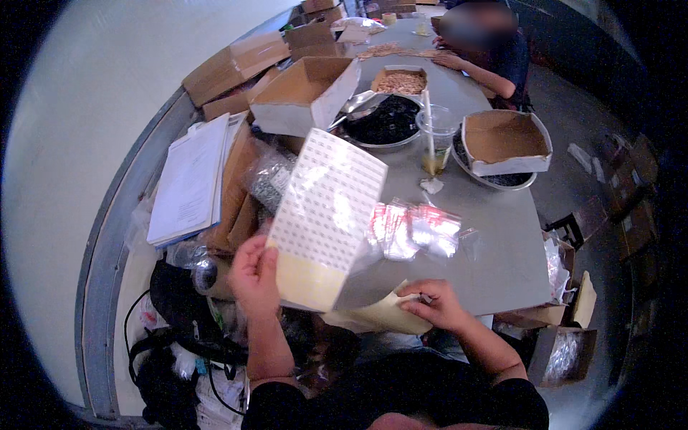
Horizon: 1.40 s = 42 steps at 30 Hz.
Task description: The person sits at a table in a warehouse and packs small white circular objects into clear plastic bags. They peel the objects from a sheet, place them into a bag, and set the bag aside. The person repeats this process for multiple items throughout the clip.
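Note:
My left hand [256,278] is closed on the left edge of a sticker sheet [331,197]. Rows of small printed labels cover most of it, and its lower part is bare pale yellow. My right hand [436,304] pinches a curled, pale yellow paper sheet [380,317] at the table's near edge, just below the sticker sheet. Small clear plastic bags with red print [416,231] lie in a pile on the grey table [494,265], beyond my right hand and partly behind the sticker sheet.
Beyond the bags stand a plastic cup with a straw [436,143], a bowl of black pieces [383,122] and cardboard trays [505,140]. Stacked papers [190,179] and boxes line the left side. Another person [494,57] sits at the far right. Open boxes [562,355] stand at the lower right.

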Each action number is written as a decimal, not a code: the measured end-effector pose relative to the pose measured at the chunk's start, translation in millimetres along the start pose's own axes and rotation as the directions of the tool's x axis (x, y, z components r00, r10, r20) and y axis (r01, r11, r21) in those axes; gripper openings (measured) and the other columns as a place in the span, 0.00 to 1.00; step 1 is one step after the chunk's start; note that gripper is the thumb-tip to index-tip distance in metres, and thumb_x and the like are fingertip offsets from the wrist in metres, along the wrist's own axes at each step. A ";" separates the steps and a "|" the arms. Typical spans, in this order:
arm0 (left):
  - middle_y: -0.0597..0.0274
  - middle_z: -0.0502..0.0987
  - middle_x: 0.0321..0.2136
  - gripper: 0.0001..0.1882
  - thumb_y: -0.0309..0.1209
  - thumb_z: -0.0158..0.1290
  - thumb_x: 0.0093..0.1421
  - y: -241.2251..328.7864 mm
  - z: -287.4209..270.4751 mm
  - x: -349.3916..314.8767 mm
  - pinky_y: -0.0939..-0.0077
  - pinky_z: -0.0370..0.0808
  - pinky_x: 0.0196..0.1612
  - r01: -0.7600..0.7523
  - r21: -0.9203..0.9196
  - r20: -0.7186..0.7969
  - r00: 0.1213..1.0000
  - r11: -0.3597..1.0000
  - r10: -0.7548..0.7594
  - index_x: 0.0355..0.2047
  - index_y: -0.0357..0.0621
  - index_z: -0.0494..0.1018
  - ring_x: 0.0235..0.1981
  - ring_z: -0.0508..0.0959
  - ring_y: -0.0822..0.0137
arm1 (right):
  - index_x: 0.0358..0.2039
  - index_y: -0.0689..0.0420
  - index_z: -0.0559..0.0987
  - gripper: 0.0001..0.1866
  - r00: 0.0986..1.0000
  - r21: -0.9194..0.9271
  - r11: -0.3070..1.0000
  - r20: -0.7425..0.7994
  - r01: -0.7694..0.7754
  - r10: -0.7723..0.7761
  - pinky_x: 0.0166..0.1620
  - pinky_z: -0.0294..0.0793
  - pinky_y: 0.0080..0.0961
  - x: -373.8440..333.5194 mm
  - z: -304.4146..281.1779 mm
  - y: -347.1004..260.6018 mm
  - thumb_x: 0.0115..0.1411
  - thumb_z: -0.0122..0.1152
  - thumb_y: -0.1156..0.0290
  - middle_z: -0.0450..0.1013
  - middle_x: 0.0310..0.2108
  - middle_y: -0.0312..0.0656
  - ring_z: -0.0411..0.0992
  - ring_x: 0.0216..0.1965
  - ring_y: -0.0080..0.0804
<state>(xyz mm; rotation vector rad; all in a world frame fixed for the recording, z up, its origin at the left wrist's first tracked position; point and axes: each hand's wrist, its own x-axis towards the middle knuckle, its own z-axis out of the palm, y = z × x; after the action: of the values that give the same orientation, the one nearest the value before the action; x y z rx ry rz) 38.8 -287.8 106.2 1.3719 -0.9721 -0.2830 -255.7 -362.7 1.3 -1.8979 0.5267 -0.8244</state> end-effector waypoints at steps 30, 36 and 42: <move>0.51 0.69 0.54 0.39 0.69 0.38 0.56 1.2 56.9 -30.5 0.48 0.46 0.63 -0.713 -0.210 0.435 0.544 0.669 0.717 0.21 0.48 0.79 0.58 0.63 0.48 | 0.31 0.63 0.81 0.07 0.980 0.305 0.951 -0.173 -0.043 0.100 0.37 0.71 0.23 -47.7 -77.1 -76.9 0.54 0.66 0.73 0.77 0.33 0.42 0.74 0.35 0.27; 0.57 0.73 0.53 0.46 0.71 0.28 0.57 26.2 68.6 -62.4 0.49 0.25 0.63 -0.866 -0.013 0.758 0.317 0.499 0.570 0.32 0.41 0.81 0.60 0.65 0.53 | 0.31 0.62 0.81 0.07 0.980 0.203 0.978 -0.184 -0.040 0.079 0.36 0.72 0.24 -51.7 -66.0 -80.6 0.53 0.67 0.72 0.77 0.32 0.44 0.76 0.34 0.32; 0.50 0.78 0.43 0.14 0.32 0.57 0.57 31.0 87.6 -86.7 0.68 0.70 0.44 -0.102 -0.242 0.719 0.649 0.965 0.249 0.36 0.30 0.78 0.41 0.79 0.62 | 0.31 0.60 0.81 0.07 0.961 -0.106 0.981 -0.206 0.165 -0.184 0.33 0.74 0.28 -61.0 -52.3 -75.4 0.52 0.68 0.73 0.77 0.31 0.46 0.76 0.30 0.39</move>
<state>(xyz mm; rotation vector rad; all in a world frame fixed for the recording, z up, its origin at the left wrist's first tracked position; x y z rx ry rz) -87.0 -281.6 89.4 0.9620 -1.7125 -0.8138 -334.7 -320.6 65.6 -1.9677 0.5394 -1.1477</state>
